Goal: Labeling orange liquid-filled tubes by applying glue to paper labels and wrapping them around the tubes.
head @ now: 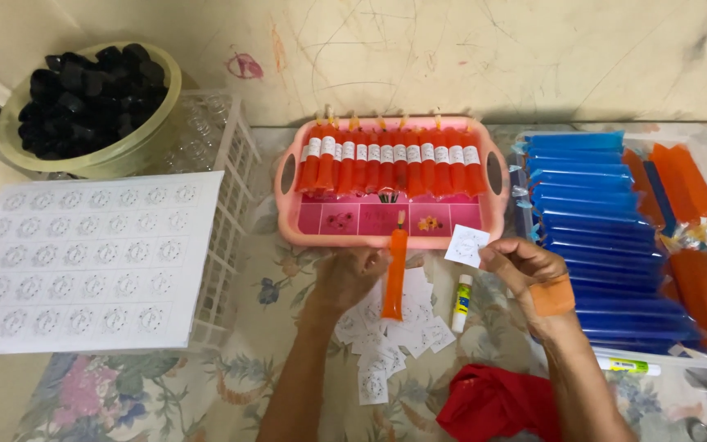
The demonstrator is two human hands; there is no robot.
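Tray (288, 217) at centre rear, with a row of filled tubes (390, 164) in it. Sheet of labels (83, 262) to the left, on a rack (235, 188); bowl (153, 135) behind. Bin of tubes (607, 237) to the right; loose labels (386, 344) and glue stick (461, 303) in front.

1. Beyond your hands you have one pink tray (304, 231) holding about twelve labelled orange tubes (390, 168).
2. Your left hand (345, 278) grips one orange tube (394, 274).
3. Your right hand (525, 266) pinches one square label (466, 245); one glue stick (461, 303) lies between your hands.
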